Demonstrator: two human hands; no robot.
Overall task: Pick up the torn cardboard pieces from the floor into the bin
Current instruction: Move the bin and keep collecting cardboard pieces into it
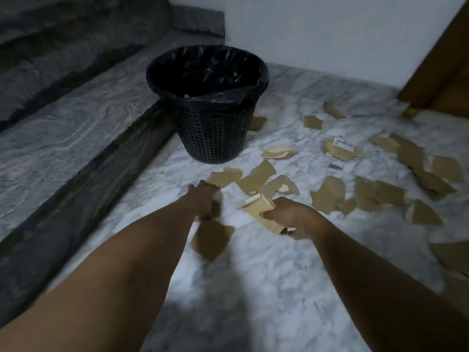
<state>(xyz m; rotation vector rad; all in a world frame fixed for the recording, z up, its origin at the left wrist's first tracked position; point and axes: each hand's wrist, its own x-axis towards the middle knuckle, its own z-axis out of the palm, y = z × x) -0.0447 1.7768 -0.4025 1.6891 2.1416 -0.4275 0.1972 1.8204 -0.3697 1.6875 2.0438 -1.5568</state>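
Observation:
A black mesh bin (212, 133) lined with a black bag stands on the marble floor ahead, with some cardboard inside. Several torn brown cardboard pieces (330, 194) lie scattered to its right and in front. My right hand (291, 217) is shut on a folded cardboard piece (258, 207) held above the floor. My left hand (203, 199) is curled around a brown cardboard piece (215, 212) that is partly hidden beneath it. A larger torn piece (212, 240) lies flat just below my left hand.
A dark stone step (76, 189) runs diagonally along the left, with a raised marble ledge beyond it. A white wall (330, 34) stands behind the bin. A wooden door (441, 80) is at the far right. More cardboard lies at the right edge (451, 255).

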